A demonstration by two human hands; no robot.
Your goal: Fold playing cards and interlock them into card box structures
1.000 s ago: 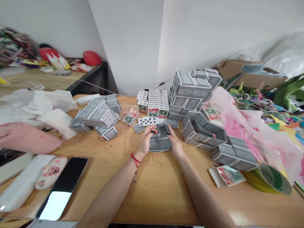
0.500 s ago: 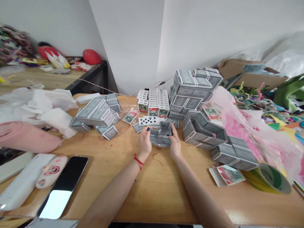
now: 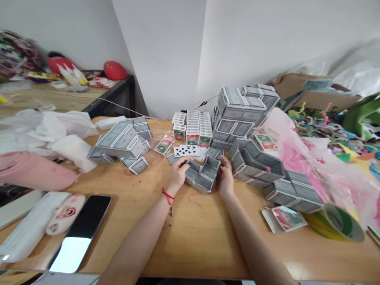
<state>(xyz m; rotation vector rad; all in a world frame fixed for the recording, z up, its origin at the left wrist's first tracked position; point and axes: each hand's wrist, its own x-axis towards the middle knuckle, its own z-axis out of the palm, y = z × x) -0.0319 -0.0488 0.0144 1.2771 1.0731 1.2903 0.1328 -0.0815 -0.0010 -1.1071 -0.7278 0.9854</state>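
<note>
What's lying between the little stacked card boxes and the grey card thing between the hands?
Face-up playing cards, with grey-backed cards beside them, lie between the stacked card boxes and the grey card piece; the head view shows it.

The card tray [image 3: 197, 183] looks smooth, the wooden tabletop [image 3: 196, 241] glossy.

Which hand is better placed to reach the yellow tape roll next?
Probably the right hand: it is right of the card tray, on the tape roll side. The left hand is at the tray's left edge, farther from the roll.
</note>
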